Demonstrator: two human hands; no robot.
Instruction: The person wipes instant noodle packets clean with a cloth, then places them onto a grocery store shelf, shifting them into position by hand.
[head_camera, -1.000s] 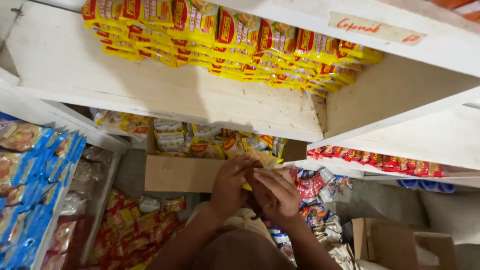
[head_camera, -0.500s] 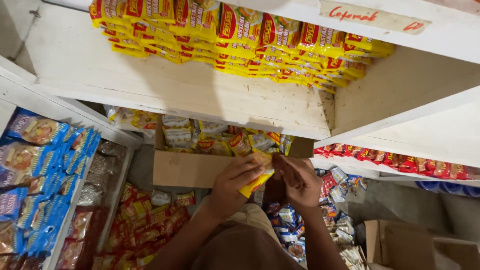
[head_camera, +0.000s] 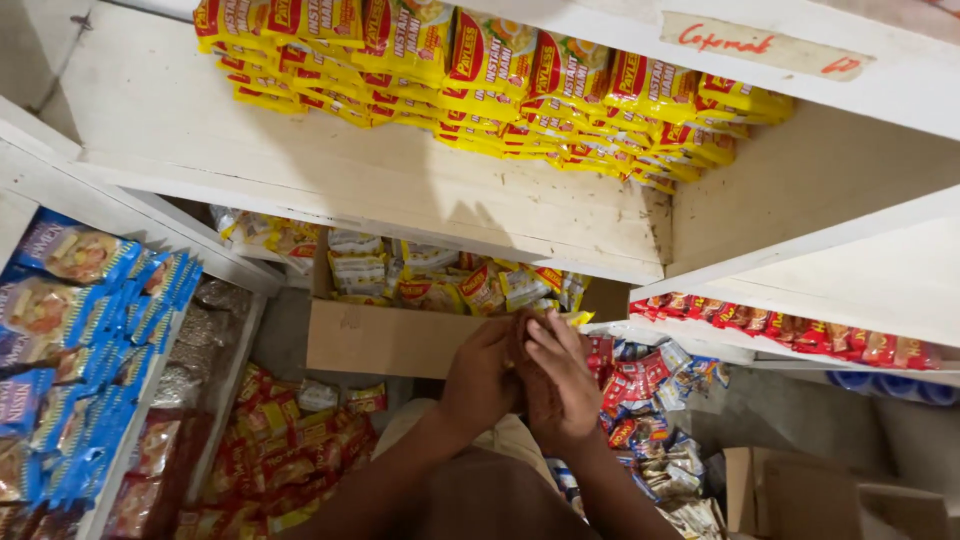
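Brown and knitted-looking, a small bundle is pressed between the left hand and the right hand, both closed around it; what it is cannot be told. A firm two-sided grip close to the body would be judged best, so nothing slips into the open cardboard box of snack packets just beyond the hands. Above them a white wooden shelf carries stacked yellow noodle packs. Blue packets are ranked far left of the left hand, red sachets heaped right of the right hand.
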